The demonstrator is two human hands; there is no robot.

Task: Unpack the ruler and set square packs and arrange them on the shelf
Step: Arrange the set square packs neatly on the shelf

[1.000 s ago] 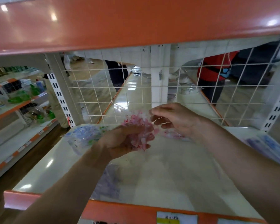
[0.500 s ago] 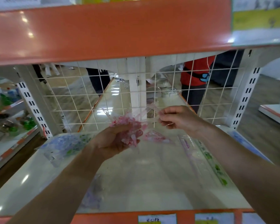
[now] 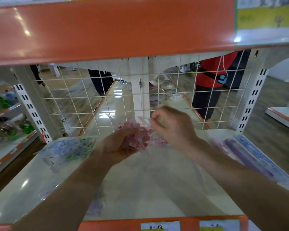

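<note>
shelf [image 3: 140,189]: packs [image 3: 68,150] left | ruler packs [image 3: 250,157] right | held pack [image 3: 138,135] above centre | wire grid [image 3: 83,105] behind

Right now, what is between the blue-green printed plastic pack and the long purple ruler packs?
Head view: left hand and right hand holding a crumpled pink-printed clear wrapper over white shelf.

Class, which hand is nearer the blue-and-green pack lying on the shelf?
Left. The left hand is just right of the blue-and-green pack; the right hand is farther right.
</note>
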